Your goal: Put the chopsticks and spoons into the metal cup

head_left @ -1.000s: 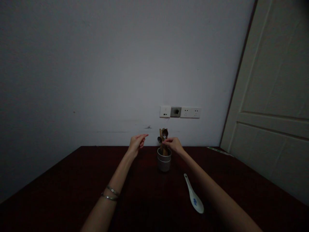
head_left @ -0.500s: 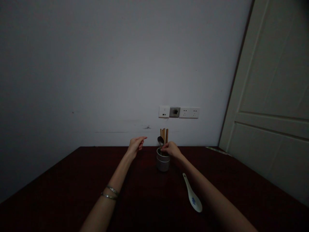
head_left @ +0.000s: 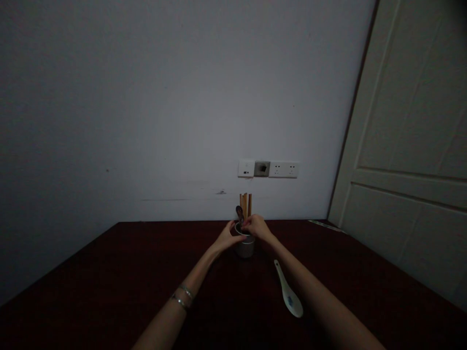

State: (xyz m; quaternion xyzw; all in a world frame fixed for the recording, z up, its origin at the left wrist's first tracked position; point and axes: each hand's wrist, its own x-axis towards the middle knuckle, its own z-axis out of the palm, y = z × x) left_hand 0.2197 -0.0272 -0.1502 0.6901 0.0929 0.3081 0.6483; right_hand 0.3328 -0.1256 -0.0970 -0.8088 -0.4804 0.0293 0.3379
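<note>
A pale cylindrical utensil holder (head_left: 245, 250) stands upright on the table. Several wooden chopsticks (head_left: 249, 204) rise from it, and the dark bowl of a spoon (head_left: 239, 212) points up in front of them. My left hand (head_left: 226, 238) is wrapped round the holder's left side, thumb across the front near the rim. Over the opening, my right hand (head_left: 257, 226) has its fingers pinched together at the spoon's handle; the lower handle is hidden in the holder. A white ceramic spoon (head_left: 291, 299) with a blue mark lies nearer me, beside my right forearm.
The dark red table (head_left: 109, 272) reaches back to a grey wall (head_left: 164, 121). Sockets and switch plates (head_left: 283, 169) sit low on that wall. A pale panelled door (head_left: 408, 146) stands at the right. Near the table's back right edge is a thin pale strip (head_left: 326, 226).
My left hand has moved right from beside the holder and taken hold of it. My right hand stays at the opening, and the spoon has turned and shifted slightly. The view has moved a little.
</note>
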